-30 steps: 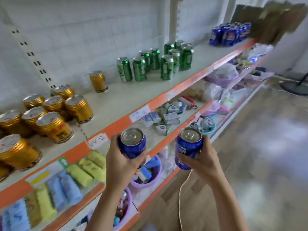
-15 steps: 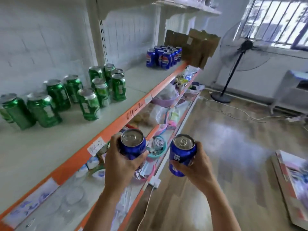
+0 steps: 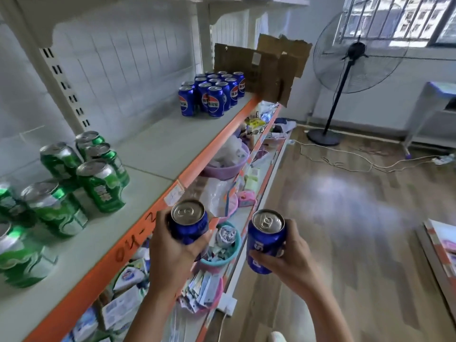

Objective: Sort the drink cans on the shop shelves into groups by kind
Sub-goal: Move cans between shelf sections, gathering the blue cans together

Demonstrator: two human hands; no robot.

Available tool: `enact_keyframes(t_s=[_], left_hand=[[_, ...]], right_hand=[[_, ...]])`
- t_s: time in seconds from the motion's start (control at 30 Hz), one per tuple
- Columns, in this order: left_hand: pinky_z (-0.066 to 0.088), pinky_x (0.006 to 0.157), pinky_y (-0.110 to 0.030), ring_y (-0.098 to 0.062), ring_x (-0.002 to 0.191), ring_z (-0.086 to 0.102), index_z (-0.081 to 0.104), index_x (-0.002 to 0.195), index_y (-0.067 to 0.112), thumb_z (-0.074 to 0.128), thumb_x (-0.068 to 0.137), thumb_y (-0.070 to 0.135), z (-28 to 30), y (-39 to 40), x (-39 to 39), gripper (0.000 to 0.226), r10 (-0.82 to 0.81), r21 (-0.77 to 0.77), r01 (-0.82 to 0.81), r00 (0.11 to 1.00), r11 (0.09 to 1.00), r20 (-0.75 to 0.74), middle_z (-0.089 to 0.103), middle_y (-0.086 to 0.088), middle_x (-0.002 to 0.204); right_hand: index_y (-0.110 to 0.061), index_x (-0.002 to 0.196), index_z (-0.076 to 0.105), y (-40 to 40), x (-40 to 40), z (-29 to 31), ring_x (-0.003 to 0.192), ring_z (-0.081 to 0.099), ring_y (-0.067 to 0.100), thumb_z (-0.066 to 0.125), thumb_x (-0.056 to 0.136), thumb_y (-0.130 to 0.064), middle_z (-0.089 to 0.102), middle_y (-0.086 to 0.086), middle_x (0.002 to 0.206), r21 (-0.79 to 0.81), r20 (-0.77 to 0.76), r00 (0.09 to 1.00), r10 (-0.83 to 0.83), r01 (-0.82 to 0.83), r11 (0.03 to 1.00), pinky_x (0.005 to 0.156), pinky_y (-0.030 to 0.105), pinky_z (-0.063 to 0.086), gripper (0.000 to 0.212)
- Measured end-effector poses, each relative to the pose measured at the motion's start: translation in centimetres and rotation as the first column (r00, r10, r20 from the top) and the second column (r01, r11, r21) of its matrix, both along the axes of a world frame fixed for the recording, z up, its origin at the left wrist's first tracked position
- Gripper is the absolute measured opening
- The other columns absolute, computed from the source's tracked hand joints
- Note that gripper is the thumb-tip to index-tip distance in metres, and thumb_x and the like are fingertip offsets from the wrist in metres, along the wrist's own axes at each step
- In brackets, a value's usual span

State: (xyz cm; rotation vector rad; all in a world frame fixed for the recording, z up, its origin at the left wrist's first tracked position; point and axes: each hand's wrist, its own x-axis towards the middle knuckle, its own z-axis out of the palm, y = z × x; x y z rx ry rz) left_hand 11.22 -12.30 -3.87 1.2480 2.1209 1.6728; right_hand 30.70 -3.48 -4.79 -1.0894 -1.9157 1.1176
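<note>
Both forearms extend fwd from the bottom edge, raised in front of the orange shelf edge (image 3: 212, 149). L hand (image 3: 172, 253): back of hand toward the camera, fingers and thumb curled round the lower body of a blue can (image 3: 188, 222), which is upright w/ silver top visible; grip fully closed on the can. R hand (image 3: 288, 257): palm wraps a second blue can (image 3: 266, 239) from the right side and below, thumb across the front; can tilted slightly, top toward the camera. The two cans are held side by side, apart, not touching. Ref. positions on the top shelf (image 3: 160, 149): blue can group (image 3: 213, 93) stands at the far end, just beside the cardboard sheet (image 3: 266, 67); green cans (image 3: 81, 178) stand at near left (several blurred), well apart from the blue group. Lower shelves hold mixed small goods in tubs. A standing fan (image 3: 355, 60) is on the floor at right.
</note>
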Motion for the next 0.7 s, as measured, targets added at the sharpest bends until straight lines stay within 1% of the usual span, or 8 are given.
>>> enact_keyframes(t_s=[0.1,0.2,0.3,0.4,0.47,0.57,0.63,0.7], left_hand=[[0.040,0.075,-0.010,-0.010,0.089,0.056,0.047,0.104,0.022,0.091,0.053,0.018,0.0,5.9,0.9,0.067,0.012,0.008,-0.012,1.000,1.000,0.008,0.057,0.018,0.097],[0.044,0.080,-0.019,-0.015,0.096,0.057,0.047,0.106,0.021,0.091,0.047,0.040,0.6,11.5,2.0,0.076,0.026,0.018,-0.027,0.999,0.999,0.019,0.059,0.005,0.103],[0.036,0.071,-0.001,0.003,0.086,0.054,0.046,0.105,0.018,0.090,0.052,0.017,1.4,16.1,3.0,0.069,0.106,0.052,-0.105,0.994,0.993,-0.024,0.056,0.016,0.096],[0.036,0.066,0.002,0.019,0.084,0.052,0.045,0.103,0.019,0.088,0.055,0.006,1.7,19.1,2.5,0.065,0.150,0.070,-0.149,0.989,0.986,-0.005,0.054,0.022,0.096],[0.037,0.067,0.001,0.020,0.084,0.051,0.045,0.104,0.020,0.088,0.055,0.006,2.0,20.6,1.4,0.066,0.219,0.079,-0.218,0.976,0.973,0.004,0.054,0.021,0.097],[0.037,0.067,0.001,0.012,0.080,0.053,0.045,0.103,0.019,0.089,0.055,0.008,2.5,22.8,-1.0,0.067,0.346,0.093,-0.345,0.938,0.934,0.005,0.054,0.019,0.094],[0.036,0.065,0.001,0.000,0.075,0.051,0.044,0.103,0.021,0.093,0.048,0.020,2.9,24.3,-2.9,0.074,0.423,0.105,-0.419,0.906,0.902,-0.008,0.053,0.018,0.092],[0.037,0.065,-0.002,-0.004,0.082,0.051,0.045,0.104,0.023,0.091,0.045,0.028,2.9,25.9,-5.1,0.074,0.485,0.132,-0.481,0.875,0.867,0.005,0.055,0.015,0.093]], right_hand=[[-0.027,0.091,0.044,6.4,0.8,-0.1,0.084,0.056,-0.011,0.085,0.061,-0.012,0.061,-0.016,0.093,0.011,-0.008,1.000,0.022,-0.022,1.000,0.065,0.005,0.042,0.053],[-0.030,0.093,0.044,12.9,1.6,0.9,0.088,0.055,-0.011,0.084,0.061,-0.013,0.060,-0.018,0.095,0.036,-0.015,0.999,0.046,-0.046,0.998,0.067,0.006,0.042,0.055],[-0.030,0.093,0.043,18.5,1.7,2.1,0.085,0.054,-0.015,0.083,0.062,-0.010,0.060,-0.018,0.094,0.057,-0.041,0.997,0.065,-0.062,0.996,0.066,0.004,0.041,0.055],[-0.031,0.089,0.041,22.7,0.8,2.4,0.080,0.054,-0.017,0.085,0.058,-0.015,0.059,-0.019,0.091,0.043,-0.074,0.993,0.087,-0.084,0.996,0.062,0.002,0.039,0.056],[-0.031,0.089,0.040,25.0,-0.6,2.4,0.078,0.055,-0.016,0.084,0.057,-0.020,0.060,-0.017,0.092,0.030,-0.085,0.990,0.115,-0.113,0.993,0.061,0.002,0.039,0.055],[-0.031,0.094,0.042,28.4,-3.9,2.4,0.084,0.055,-0.011,0.082,0.056,-0.023,0.061,-0.010,0.098,0.006,-0.097,0.974,0.204,-0.204,0.979,0.065,0.005,0.041,0.055],[-0.030,0.097,0.043,30.4,-6.9,2.5,0.085,0.055,-0.010,0.080,0.053,-0.027,0.060,-0.012,0.099,0.022,-0.107,0.957,0.268,-0.267,0.963,0.065,0.005,0.041,0.058],[-0.028,0.101,0.045,32.3,-10.0,2.8,0.086,0.055,-0.009,0.084,0.054,-0.023,0.059,-0.017,0.098,0.057,-0.103,0.936,0.337,-0.333,0.941,0.067,0.007,0.042,0.061]])
